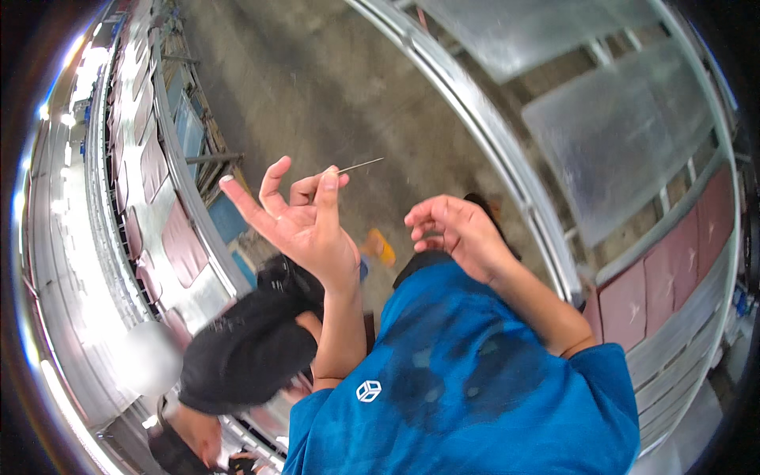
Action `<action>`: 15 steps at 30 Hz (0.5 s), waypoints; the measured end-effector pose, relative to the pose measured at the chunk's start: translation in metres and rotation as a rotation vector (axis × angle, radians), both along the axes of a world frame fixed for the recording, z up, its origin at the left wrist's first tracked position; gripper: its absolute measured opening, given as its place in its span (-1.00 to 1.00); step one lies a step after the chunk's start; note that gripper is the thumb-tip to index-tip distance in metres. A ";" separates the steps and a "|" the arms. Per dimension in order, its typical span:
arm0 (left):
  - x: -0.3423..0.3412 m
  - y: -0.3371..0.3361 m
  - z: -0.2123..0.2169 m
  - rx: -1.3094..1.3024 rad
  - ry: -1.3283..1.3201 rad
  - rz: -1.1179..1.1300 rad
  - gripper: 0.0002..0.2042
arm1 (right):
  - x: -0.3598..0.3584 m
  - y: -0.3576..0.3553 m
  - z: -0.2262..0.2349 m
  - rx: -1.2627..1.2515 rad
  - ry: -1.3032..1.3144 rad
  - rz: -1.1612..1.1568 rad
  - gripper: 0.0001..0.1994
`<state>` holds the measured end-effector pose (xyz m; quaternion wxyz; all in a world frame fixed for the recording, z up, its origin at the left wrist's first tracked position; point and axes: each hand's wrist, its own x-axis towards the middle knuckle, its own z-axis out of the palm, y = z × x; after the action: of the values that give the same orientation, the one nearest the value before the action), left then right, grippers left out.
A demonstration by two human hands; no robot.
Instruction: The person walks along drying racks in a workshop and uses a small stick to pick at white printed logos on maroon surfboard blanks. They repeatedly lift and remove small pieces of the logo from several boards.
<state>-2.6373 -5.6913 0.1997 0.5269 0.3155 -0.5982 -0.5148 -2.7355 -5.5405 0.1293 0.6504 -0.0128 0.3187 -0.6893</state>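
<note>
Head cam, going left to right: a long conveyor rack (150, 198) of reddish-brown slabs curves along the left edge, then the left hand (305, 218) is up with thumb and forefinger pinching a thin metal needle (360, 165) that points off to the right, other fingers spread. Right hand (455, 229) hovers just beside it, fingers loosely curled and holding nothing, so I'd guess we're mid needle-prep and whatever comes next needs a steady two-handed pinch. Bare concrete floor (317, 79) below, shiny metal rail and panels (617, 127) on the right.
</note>
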 end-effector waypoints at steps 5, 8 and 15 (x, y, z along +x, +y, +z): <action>-0.062 -0.117 -0.073 -0.025 -0.044 -0.023 -0.03 | -0.039 -0.084 -0.049 0.071 0.209 -0.002 -0.82; -0.046 -0.206 -0.176 -0.250 -0.369 0.038 -0.11 | -0.071 -0.145 -0.080 0.107 0.283 -0.022 -0.81; 0.117 -0.293 -0.314 0.457 -1.248 0.372 -0.10 | -0.181 -0.338 -0.050 0.006 0.317 0.041 -0.78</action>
<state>-2.5200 -5.9843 -0.1142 0.0838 0.7534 -0.6019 -0.2510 -2.9167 -5.8783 0.0789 0.6060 -0.1260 0.4190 -0.6643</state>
